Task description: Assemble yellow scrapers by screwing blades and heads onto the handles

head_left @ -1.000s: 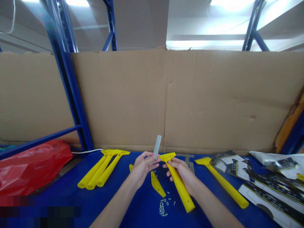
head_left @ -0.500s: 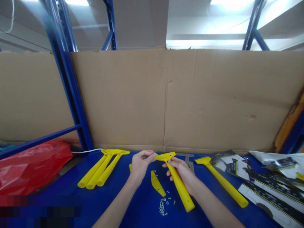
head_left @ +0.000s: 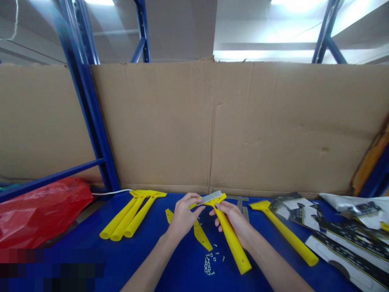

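One yellow scraper (head_left: 232,239), likely light and stiff, best taken at its neck, sits gripped there by the right hand (head_left: 236,217), above the table (head_left: 178,267) toward its far edge, while the left hand (head_left: 184,217) pinches a slippery-looking blade (head_left: 212,197)

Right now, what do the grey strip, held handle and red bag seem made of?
Grey strip: likely metal, satin, judging by its flat, pale sheen.
Held handle: probably moulded plastic, smooth, evenly yellow.
Red bag: seemingly thin plastic film, glossy, with creases and bright highlights.
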The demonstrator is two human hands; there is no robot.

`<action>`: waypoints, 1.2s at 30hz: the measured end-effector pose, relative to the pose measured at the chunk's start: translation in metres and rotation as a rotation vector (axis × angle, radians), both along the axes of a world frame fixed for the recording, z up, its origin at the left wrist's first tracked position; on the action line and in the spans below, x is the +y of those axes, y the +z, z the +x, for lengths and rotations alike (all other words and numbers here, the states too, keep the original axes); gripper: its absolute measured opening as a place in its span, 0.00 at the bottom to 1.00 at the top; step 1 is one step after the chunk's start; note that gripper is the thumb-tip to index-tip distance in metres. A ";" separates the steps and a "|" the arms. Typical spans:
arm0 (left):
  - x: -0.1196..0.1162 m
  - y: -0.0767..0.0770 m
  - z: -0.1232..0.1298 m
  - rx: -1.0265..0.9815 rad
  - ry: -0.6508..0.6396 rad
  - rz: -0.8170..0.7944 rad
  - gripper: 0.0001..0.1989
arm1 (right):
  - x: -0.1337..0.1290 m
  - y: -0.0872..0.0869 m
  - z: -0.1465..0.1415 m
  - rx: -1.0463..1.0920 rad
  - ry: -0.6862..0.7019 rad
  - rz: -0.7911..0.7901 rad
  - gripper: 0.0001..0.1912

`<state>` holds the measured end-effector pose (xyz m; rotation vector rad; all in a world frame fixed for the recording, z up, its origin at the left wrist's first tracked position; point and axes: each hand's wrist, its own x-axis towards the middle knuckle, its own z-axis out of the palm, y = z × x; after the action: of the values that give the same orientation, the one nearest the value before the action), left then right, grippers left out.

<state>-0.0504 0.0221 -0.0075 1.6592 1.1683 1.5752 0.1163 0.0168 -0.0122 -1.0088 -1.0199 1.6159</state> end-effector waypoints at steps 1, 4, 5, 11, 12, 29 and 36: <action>0.000 0.000 0.000 0.015 0.002 0.008 0.07 | 0.000 0.001 0.000 -0.004 0.003 -0.002 0.10; 0.000 0.001 -0.001 -0.001 0.010 0.001 0.05 | -0.001 0.001 0.001 -0.013 0.022 0.003 0.10; 0.000 0.002 -0.001 -0.026 0.018 -0.014 0.06 | -0.001 0.001 0.001 -0.017 0.031 0.009 0.10; 0.004 0.003 -0.004 -0.078 0.078 -0.120 0.09 | -0.001 -0.002 0.001 -0.039 0.117 0.042 0.12; 0.006 0.002 -0.004 -0.068 0.079 -0.125 0.09 | -0.001 -0.002 0.001 -0.042 0.126 0.047 0.12; 0.012 -0.009 -0.008 0.017 0.051 -0.147 0.05 | -0.003 -0.001 0.000 -0.039 0.129 0.066 0.11; 0.009 -0.004 -0.005 0.036 0.090 -0.039 0.04 | 0.000 -0.004 0.000 -0.027 0.130 0.060 0.10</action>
<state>-0.0559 0.0311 -0.0118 1.6373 1.3007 1.5723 0.1163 0.0165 -0.0159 -0.9427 -1.1666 1.6699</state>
